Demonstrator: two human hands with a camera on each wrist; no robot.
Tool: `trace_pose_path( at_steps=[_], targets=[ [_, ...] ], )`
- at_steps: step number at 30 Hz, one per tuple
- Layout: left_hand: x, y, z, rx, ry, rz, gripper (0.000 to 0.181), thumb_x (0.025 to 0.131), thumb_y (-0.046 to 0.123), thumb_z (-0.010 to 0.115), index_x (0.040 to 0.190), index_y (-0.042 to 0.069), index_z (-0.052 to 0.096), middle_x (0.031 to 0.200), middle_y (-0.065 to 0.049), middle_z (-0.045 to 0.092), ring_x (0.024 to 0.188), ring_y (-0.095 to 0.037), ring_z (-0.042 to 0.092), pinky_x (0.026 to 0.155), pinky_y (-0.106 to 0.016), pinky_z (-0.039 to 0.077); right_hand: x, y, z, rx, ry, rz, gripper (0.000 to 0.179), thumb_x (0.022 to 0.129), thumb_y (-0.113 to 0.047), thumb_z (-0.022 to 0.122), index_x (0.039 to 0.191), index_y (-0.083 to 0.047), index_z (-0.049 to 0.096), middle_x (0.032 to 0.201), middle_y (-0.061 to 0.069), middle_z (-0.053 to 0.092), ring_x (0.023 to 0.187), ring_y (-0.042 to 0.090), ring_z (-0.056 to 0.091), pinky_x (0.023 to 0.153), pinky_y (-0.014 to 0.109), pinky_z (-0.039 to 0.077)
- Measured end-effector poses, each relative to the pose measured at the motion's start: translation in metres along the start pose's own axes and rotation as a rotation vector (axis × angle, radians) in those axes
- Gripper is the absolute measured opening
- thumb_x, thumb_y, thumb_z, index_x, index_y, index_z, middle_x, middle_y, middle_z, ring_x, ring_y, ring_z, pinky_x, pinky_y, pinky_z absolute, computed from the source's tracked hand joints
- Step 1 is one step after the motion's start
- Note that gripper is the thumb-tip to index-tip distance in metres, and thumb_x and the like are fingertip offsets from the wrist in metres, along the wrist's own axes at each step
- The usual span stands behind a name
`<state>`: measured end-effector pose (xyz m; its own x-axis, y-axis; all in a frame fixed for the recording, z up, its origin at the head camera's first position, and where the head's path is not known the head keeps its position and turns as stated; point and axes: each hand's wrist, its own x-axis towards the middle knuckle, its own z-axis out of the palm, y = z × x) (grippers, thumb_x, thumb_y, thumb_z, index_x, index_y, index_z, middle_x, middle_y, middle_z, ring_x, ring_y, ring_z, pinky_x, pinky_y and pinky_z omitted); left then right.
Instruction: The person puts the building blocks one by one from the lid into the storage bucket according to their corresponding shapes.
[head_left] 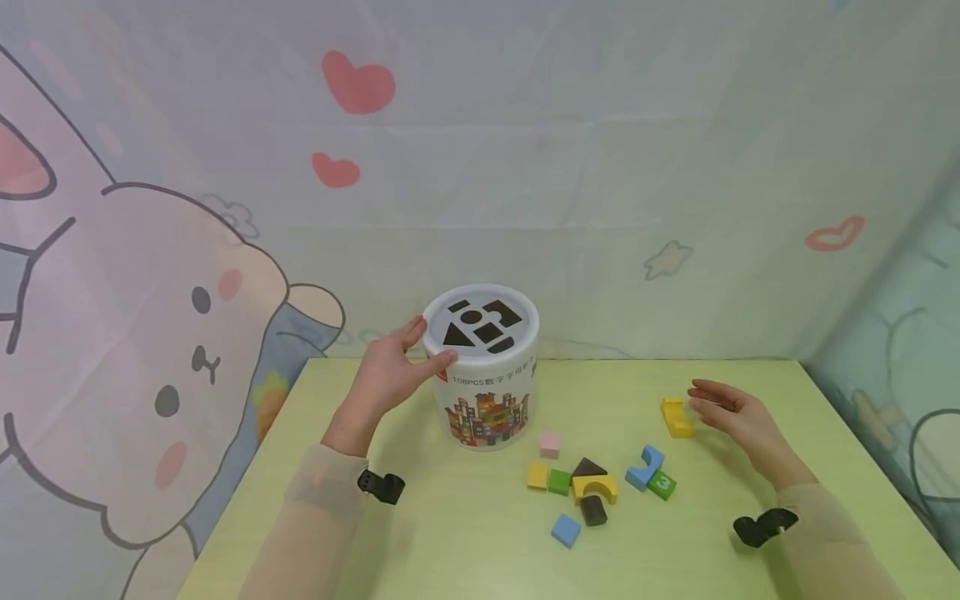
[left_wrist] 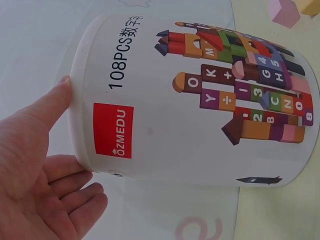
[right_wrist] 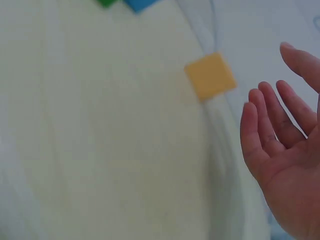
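Observation:
A white block bucket (head_left: 486,392) with printed pictures of blocks stands upright, its lid (head_left: 472,319) pierced by several shaped holes. My left hand (head_left: 390,367) holds the bucket's upper rim on the left side; thumb and index finger press it in the left wrist view, where the hand (left_wrist: 45,160) shows its other fingers loosely bent. Beside a yellow notched block (head_left: 677,418), my right hand (head_left: 738,421) hovers with nothing in it. In the right wrist view that hand (right_wrist: 290,145) has relaxed fingers, apart from the yellow block (right_wrist: 210,76).
Loose blocks lie right of the bucket: pink (head_left: 550,444), small yellow (head_left: 537,475), green (head_left: 558,482), yellow arch (head_left: 595,487), dark triangle (head_left: 588,468), dark brown (head_left: 593,510), blue (head_left: 566,530), blue notched (head_left: 646,468) and green numbered (head_left: 662,485). A printed curtain (head_left: 570,183) hangs behind the table (head_left: 450,533).

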<state>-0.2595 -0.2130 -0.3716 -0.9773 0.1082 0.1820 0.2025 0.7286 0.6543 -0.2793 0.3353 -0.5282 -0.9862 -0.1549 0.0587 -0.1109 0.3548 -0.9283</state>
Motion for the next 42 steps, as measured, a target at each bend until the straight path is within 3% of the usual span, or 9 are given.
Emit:
trace_pose_path(
  at_steps=[4,13,17,19,25,29,39,42],
  targets=[
    [-0.001,0.0,-0.001,-0.001,0.001,0.0,0.09,0.096,0.057,0.076,0.165,0.011,0.04,0.173,-0.007,0.034,0.158,-0.037,0.03,0.119,-0.059,0.039,-0.004,0.021,-0.008,-0.052,-0.044,0.046,0.076,0.109,-0.037,0.067,0.165,0.002,0.035,0.16,0.028,0.047,0.113,-0.019,0.055,0.091,0.012,0.051],
    [-0.001,0.001,0.001,-0.005,0.006,0.002,0.09,0.097,0.058,0.076,0.165,0.01,0.04,0.173,-0.006,0.034,0.159,-0.037,0.029,0.121,-0.059,0.036,-0.003,0.034,-0.01,-0.001,-0.132,0.014,0.078,0.104,-0.024,0.075,0.165,0.003,0.035,0.164,0.027,0.041,0.124,-0.009,0.057,0.095,0.013,0.05],
    [-0.002,0.001,0.001,-0.012,0.005,0.002,0.09,0.096,0.058,0.076,0.164,0.01,0.041,0.173,-0.004,0.034,0.158,-0.037,0.031,0.12,-0.059,0.038,0.0,0.033,-0.009,-0.036,-0.178,-0.009,0.077,0.104,-0.02,0.075,0.164,0.005,0.035,0.165,0.028,0.039,0.125,-0.01,0.054,0.096,0.012,0.049],
    [-0.002,0.001,0.001,-0.011,0.003,0.002,0.09,0.096,0.058,0.076,0.164,0.01,0.041,0.173,-0.003,0.034,0.158,-0.036,0.032,0.12,-0.058,0.039,0.001,0.031,-0.009,-0.068,-0.195,-0.019,0.076,0.103,-0.019,0.074,0.164,0.005,0.035,0.165,0.029,0.039,0.13,-0.002,0.055,0.096,0.012,0.048],
    [-0.002,0.0,0.001,-0.003,0.003,-0.003,0.09,0.096,0.058,0.075,0.164,0.009,0.041,0.173,-0.002,0.033,0.157,-0.036,0.034,0.12,-0.057,0.039,0.008,0.028,-0.006,-0.202,-0.217,-0.024,0.078,0.101,-0.02,0.077,0.164,0.003,0.038,0.162,0.027,0.045,0.141,0.042,0.05,0.095,0.01,0.044],
    [-0.001,0.0,0.0,0.003,0.004,-0.008,0.091,0.096,0.058,0.075,0.165,0.009,0.04,0.173,-0.001,0.032,0.157,-0.035,0.033,0.12,-0.057,0.039,0.013,0.027,-0.003,-0.277,-0.214,-0.027,0.078,0.099,-0.018,0.079,0.163,0.003,0.04,0.157,0.029,0.05,0.137,0.045,0.052,0.093,0.011,0.043],
    [-0.001,0.002,0.0,-0.006,0.005,-0.014,0.09,0.096,0.058,0.075,0.165,0.011,0.04,0.173,-0.002,0.032,0.158,-0.036,0.032,0.12,-0.057,0.038,0.014,0.022,0.001,-0.289,-0.215,-0.008,0.077,0.097,-0.02,0.081,0.158,0.008,0.044,0.153,0.031,0.051,0.135,0.047,0.053,0.093,0.013,0.044],
    [-0.002,0.002,0.0,-0.007,0.002,-0.014,0.09,0.097,0.058,0.076,0.165,0.011,0.04,0.173,-0.002,0.032,0.158,-0.036,0.032,0.12,-0.057,0.038,0.013,0.022,0.002,-0.291,-0.211,0.006,0.078,0.096,-0.023,0.082,0.157,0.008,0.044,0.151,0.031,0.052,0.135,0.047,0.053,0.095,0.019,0.047]
  ],
)
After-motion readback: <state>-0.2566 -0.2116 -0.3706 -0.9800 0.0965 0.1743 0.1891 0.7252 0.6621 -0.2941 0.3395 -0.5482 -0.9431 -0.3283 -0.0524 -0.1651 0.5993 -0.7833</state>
